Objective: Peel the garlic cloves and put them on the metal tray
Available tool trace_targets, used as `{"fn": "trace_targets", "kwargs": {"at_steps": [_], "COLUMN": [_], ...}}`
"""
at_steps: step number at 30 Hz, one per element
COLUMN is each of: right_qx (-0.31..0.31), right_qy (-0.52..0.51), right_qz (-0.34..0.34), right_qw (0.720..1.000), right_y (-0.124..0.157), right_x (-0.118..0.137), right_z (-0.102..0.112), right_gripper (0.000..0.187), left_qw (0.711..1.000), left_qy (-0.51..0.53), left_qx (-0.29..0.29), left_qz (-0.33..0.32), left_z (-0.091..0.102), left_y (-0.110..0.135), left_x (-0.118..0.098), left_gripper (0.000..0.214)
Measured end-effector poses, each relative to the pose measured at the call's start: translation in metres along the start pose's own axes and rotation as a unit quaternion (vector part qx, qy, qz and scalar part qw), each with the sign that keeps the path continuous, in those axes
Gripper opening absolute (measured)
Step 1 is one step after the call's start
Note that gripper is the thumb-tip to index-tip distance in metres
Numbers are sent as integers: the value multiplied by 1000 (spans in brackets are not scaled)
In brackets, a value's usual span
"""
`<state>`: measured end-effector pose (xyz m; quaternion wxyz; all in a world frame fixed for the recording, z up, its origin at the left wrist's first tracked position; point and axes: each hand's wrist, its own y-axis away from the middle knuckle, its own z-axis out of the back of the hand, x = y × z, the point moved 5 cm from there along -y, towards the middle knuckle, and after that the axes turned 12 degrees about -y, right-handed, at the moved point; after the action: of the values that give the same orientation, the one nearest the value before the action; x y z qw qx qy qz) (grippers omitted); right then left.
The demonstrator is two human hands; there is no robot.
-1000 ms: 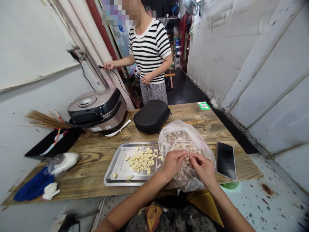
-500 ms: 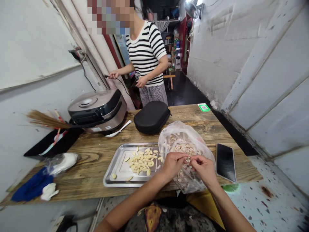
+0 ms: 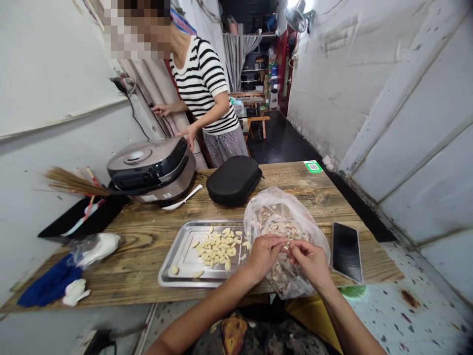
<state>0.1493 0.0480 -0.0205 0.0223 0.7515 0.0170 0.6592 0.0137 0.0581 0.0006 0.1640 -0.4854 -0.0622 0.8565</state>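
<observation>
Over the open plastic bag (image 3: 253,209), my left hand (image 3: 264,254) and my right hand (image 3: 309,257) meet fingertip to fingertip. Both are closed in a pinch on one small garlic clove (image 3: 287,244), mostly hidden by the fingers. Inside the bag lie papery garlic skins (image 3: 283,228). Left of the bag, a metal tray (image 3: 173,254) carries a scatter of pale peeled garlic cloves (image 3: 216,249), most of them bunched toward its middle and right side.
A phone (image 3: 346,251) lies right of the bag. Behind are a black case (image 3: 233,180), a white spoon (image 3: 183,198) and an electric cooker (image 3: 151,170). At left lie a blue cloth (image 3: 51,283) and a crumpled tissue (image 3: 76,292). A person in a striped top (image 3: 203,84) stands beyond the table.
The person across the table has moved left, leaning to the wall with one hand now at the cooker. My hands stay pinched together over the bag with only slight finger movement.
</observation>
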Motion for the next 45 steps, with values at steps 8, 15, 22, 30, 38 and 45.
{"fn": "trace_targets", "kwargs": {"at_steps": [8,15,22,30,38,45], "right_qx": [-23,-22,-27,-40,-29,56], "right_qy": [37,-23,-99,-56,281,150], "right_qz": [-20,-64,-79,-49,77,119], "right_qw": [999,997,992,996,956,980], "right_y": [2,-1,-3,-7,-20,-15], "right_x": [2,-11,-7,-10,-10,15], "right_z": [2,5,2,3,24,3], "right_gripper": [15,12,23,17,34,25], "left_qw": [1000,987,982,910,927,992], "left_qy": [18,116,145,348,297,64], "left_qx": [11,51,59,26,-28,-66], "left_qz": [3,98,103,224,228,86], "left_z": [-3,-10,-16,-22,-12,-5], "left_y": [3,1,2,4,1,4], "left_x": [-1,11,11,19,26,20], "left_gripper": [22,21,24,31,33,21]}}
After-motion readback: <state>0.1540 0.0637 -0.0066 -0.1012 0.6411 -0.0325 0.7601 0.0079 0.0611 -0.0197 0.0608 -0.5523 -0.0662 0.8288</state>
